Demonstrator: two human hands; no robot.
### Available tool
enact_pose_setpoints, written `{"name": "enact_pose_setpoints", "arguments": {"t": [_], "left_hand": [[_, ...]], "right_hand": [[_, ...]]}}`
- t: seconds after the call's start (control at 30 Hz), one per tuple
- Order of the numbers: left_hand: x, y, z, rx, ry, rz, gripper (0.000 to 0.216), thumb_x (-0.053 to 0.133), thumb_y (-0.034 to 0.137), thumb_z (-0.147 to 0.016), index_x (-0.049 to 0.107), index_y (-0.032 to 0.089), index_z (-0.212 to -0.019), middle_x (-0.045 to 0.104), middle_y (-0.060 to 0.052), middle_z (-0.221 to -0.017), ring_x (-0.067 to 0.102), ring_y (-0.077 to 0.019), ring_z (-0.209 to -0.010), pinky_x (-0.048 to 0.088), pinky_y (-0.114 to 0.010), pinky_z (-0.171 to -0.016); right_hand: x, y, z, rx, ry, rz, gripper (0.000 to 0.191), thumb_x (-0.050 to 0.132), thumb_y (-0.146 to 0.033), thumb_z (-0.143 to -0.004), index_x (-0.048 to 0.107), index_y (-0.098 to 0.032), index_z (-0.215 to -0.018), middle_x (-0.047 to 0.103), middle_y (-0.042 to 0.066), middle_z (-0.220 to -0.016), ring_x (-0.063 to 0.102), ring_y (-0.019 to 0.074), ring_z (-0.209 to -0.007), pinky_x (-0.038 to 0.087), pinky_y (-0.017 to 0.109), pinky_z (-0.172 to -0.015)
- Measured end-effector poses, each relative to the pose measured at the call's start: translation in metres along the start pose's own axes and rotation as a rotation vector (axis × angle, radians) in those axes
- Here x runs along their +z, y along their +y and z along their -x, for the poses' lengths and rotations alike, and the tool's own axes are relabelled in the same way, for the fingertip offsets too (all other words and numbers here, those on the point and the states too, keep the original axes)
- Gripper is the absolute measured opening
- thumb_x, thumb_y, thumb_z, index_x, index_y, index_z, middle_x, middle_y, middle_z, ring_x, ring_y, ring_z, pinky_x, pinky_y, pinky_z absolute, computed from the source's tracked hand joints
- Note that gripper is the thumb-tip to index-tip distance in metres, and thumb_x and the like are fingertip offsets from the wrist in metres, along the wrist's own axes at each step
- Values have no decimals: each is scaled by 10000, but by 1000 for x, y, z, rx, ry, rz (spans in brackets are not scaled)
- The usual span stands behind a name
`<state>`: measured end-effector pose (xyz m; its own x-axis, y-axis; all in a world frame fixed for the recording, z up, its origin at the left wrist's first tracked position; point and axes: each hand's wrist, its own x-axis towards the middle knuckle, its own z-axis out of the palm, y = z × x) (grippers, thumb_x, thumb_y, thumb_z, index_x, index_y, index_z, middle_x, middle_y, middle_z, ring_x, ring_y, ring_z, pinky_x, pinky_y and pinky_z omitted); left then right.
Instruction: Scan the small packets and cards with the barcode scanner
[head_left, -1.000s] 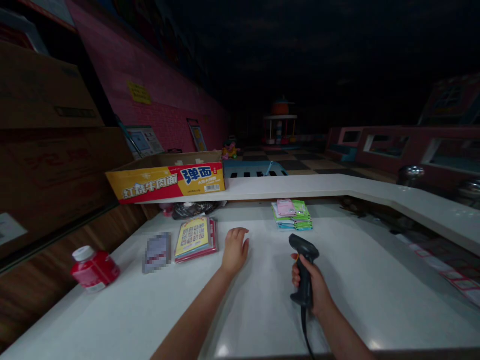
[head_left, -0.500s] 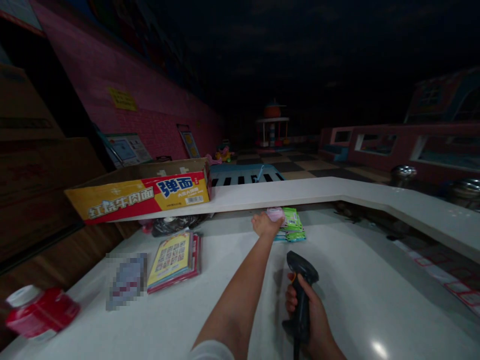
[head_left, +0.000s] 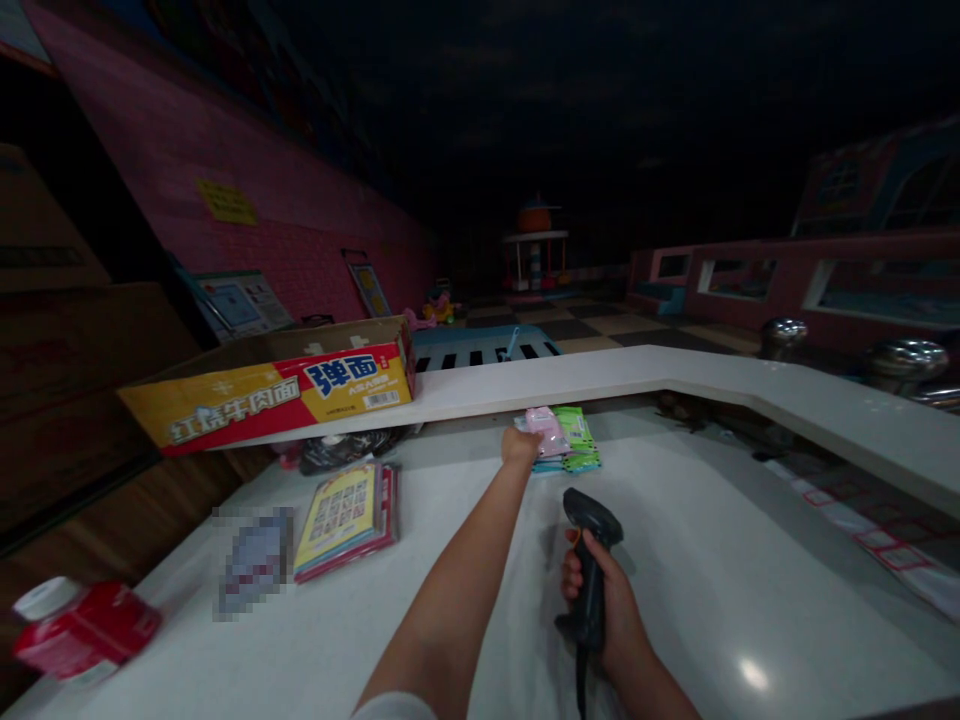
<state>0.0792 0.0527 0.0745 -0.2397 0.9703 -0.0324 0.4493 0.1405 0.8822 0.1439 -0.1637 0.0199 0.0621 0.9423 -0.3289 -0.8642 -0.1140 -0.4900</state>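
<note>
My left hand is stretched to the back of the white counter, its fingers closed at the edge of a small pink packet. Beside and under that packet lie several green packets, with some light blue edges showing. The left fingertips are partly hidden by the packet. My right hand grips the handle of a black barcode scanner, held upright over the counter, its cable trailing down toward me. The scanner's head points forward and left, a little short of the packets.
A raised white ledge runs along the back, carrying a noodle carton. On the left are a stack of wrapped booklets, a blurred flat item and a red bottle with a white cap. Metal knobs stand at right.
My left hand has shifted slightly left, and more of the pink packet shows at its fingers. The whole view has moved a little; my right hand keeps hold of the barcode scanner.
</note>
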Motion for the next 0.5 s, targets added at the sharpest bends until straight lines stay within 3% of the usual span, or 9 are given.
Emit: {"name": "enact_pose_setpoints", "arguments": {"t": [0.17, 0.23, 0.37, 0.5], "left_hand": [[-31, -46, 25, 46, 9, 266, 267, 676, 398, -756, 511, 189, -741, 563, 38, -598, 588, -121, -572, 498, -247, -541], [-52, -75, 38, 161, -22, 504, 344, 678, 470, -725, 462, 207, -773, 505, 78, -569, 526, -95, -506, 483, -232, -509], [-86, -124, 56, 289, -50, 606, 468, 671, 595, -660, 474, 212, -844, 558, 50, -599, 539, -113, -522, 443, -219, -520], [-93, -145, 58, 321, 65, 608, 470, 649, 618, -669, 510, 195, -819, 598, 3, -671, 575, -133, -605, 432, -225, -572]], "right_hand": [[0, -1, 0, 6, -31, 44, 393, 819, -449, -640, 611, -190, -850, 493, -60, -525, 433, 78, -406, 352, 182, -373], [1, -2, 2, 2, -46, 72, 401, 826, -447, -630, 612, -186, -846, 496, -58, -517, 435, 78, -402, 349, 182, -371], [0, 0, 5, -7, -82, 180, 440, 827, -481, -617, 615, -183, -863, 513, -58, -514, 445, 72, -400, 362, 175, -377], [-1, 5, 7, -38, -102, 355, 496, 838, -514, -585, 623, -177, -879, 547, -45, -513, 468, 84, -398, 378, 188, -367]]}}
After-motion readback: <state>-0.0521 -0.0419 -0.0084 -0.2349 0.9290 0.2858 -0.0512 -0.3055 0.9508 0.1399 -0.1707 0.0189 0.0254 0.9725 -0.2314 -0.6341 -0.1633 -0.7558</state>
